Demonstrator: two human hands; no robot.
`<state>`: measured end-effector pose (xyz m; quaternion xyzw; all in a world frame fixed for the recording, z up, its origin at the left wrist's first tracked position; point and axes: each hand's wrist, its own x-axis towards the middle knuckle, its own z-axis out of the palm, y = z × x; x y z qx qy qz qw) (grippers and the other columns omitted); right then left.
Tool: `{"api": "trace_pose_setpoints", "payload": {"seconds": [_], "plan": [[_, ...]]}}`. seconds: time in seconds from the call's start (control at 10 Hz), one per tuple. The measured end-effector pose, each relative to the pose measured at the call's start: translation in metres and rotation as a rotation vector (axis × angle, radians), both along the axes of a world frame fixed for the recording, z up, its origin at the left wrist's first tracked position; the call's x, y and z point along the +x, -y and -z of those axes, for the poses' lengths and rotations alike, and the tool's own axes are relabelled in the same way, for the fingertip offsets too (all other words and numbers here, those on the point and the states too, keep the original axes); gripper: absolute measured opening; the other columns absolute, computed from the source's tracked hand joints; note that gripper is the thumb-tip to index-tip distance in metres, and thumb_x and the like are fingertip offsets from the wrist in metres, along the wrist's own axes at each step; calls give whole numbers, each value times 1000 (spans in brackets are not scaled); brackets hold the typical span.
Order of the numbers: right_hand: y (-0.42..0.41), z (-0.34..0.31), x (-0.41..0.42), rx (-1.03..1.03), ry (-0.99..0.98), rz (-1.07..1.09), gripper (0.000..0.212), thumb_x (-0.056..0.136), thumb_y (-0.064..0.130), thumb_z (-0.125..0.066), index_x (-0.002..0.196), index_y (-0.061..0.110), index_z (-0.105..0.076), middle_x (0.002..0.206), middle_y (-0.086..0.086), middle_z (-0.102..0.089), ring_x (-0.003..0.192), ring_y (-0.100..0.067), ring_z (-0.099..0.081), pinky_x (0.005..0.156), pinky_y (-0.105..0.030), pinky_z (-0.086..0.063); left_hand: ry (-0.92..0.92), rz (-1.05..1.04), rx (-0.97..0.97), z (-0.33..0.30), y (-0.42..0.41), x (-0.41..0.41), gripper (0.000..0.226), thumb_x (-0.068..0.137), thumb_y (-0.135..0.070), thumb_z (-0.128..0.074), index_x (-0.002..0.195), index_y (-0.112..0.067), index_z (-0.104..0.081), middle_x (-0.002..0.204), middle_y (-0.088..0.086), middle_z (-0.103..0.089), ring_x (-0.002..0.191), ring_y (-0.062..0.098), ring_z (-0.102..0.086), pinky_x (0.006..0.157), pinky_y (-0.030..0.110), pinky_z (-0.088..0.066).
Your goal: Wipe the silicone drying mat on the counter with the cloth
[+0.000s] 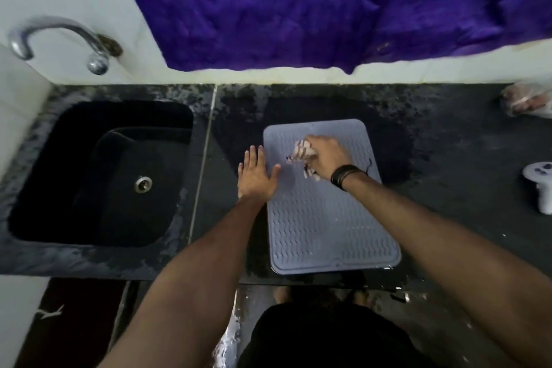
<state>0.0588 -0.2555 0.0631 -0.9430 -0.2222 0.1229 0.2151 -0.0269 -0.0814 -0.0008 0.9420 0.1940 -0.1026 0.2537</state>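
Note:
A grey-blue ribbed silicone drying mat (328,218) lies on the dark counter, its long side running away from me. My right hand (327,155) presses a crumpled pale cloth (301,152) with dark stripes onto the mat's far half. My left hand (257,176) lies flat with fingers spread on the mat's left edge, partly on the counter. A dark band circles my right wrist.
A black sink (98,176) with a chrome tap (59,36) sits to the left. A purple cloth (328,3) hangs on the back wall. A plastic bag (528,101) and a white object (540,185) rest at the counter's right edge. The counter (448,188) looks wet around the mat.

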Motion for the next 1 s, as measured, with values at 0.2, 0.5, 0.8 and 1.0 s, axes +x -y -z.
{"api": "trace_pose_setpoints", "payload": {"seconds": [0.2,0.5,0.8,1.0], "plan": [[-106,-4,64,-98,111,-51,37,87,14,-58,123,21,-54,115,-12,-62,109,-33,-54,86,-41,-50,11,-49,40,-21,-69,8,76,105,-55,-34,162,-16,-2,170,6,2,157,22,4,126,41,-3],[-226,38,102,-343,171,-261,76,81,14,-63,147,15,-25,149,-13,-33,136,-32,-31,108,-46,-31,-9,-42,112,-15,-124,11,76,105,-54,-32,162,-15,-2,170,7,0,157,23,3,127,42,-3],[-208,-4,109,-397,-51,-282,92,89,32,-61,154,23,4,162,-4,14,149,-28,4,118,-54,-10,-56,68,146,-53,-122,34,75,105,-53,-32,162,-15,-2,170,7,2,156,23,5,127,44,-2],[-166,-106,137,-425,129,-198,84,91,32,-58,154,19,-5,162,-7,13,148,-29,-2,117,-56,-15,74,104,216,-141,-103,71,73,106,-50,-30,162,-13,-1,169,7,8,156,23,6,127,44,-1]]}}
